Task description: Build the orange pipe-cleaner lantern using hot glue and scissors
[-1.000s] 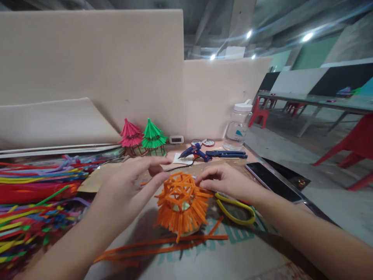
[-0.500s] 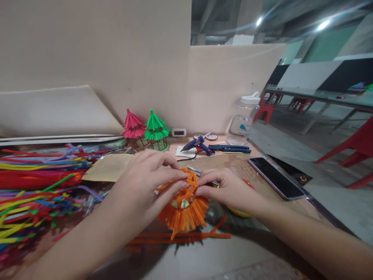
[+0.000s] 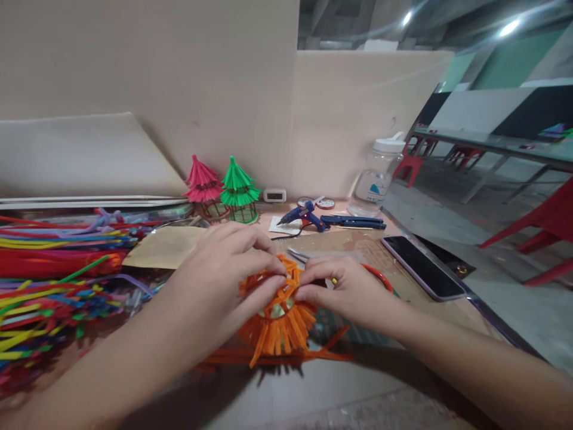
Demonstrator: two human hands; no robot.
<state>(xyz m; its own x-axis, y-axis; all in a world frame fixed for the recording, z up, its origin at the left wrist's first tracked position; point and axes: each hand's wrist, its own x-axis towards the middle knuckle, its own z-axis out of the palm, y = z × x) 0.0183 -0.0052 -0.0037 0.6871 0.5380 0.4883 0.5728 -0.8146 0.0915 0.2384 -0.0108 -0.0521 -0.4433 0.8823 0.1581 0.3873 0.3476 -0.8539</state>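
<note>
Between my hands is an orange pipe-cleaner roof (image 3: 286,328), its lower strips fanned out like a fringe. My left hand (image 3: 233,275) curls over its upper left side, thumb and fingers pinching the orange top. From the right, my right hand (image 3: 342,286) pinches the top's right edge between thumb and forefinger. The fingers hide part of the ring at the top. Beneath lie loose orange pipe cleaners (image 3: 326,353). Behind my right hand are scissors, with a red handle (image 3: 378,276) and grey blades (image 3: 296,255) partly showing.
Bundles of coloured pipe cleaners (image 3: 40,310) fill the left side. Towards the wall stand a pink roofed model (image 3: 203,182) and a green one (image 3: 239,188). A blue glue gun (image 3: 302,215), pliers (image 3: 353,221) and a water bottle (image 3: 376,179) are farther back. A phone (image 3: 423,267) lies right.
The camera view has shifted slightly. Both hands keep their pinch on the orange roof, which has tilted a little and moved slightly left in view. More of the red scissor handle shows.
</note>
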